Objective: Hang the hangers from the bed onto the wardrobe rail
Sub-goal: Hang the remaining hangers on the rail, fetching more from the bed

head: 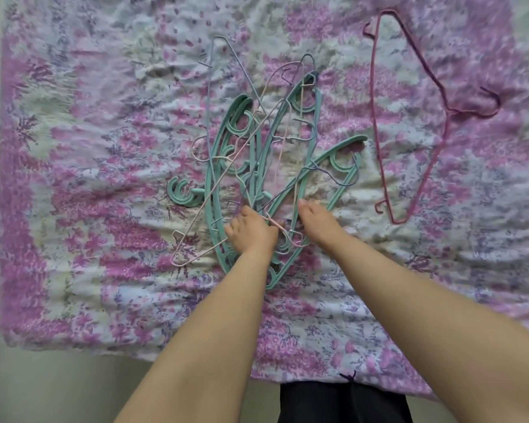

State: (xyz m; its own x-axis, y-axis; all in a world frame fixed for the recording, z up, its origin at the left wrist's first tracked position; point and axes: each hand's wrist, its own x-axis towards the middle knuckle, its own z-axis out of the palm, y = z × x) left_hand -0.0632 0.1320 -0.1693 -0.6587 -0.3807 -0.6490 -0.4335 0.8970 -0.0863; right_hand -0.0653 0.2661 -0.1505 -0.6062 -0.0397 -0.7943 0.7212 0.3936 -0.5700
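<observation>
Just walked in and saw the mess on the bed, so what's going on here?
A person is leaning over the bed with both hands in a tangled pile of hangers, teal plastic ones mixed with thin wire ones. The left hand grips wires at the pile's near end; the right hand reaches in beside it. One pink wire hanger lies apart to the right. Nothing is lifted yet.

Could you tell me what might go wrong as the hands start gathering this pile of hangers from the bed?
1. The teal hangers and thin wire hangers lie interlocked, so lifting with the left hand may drag or drop others.
2. The right hand could get caught among the hooks.
3. The pink hanger lies apart and may be forgotten.
</observation>
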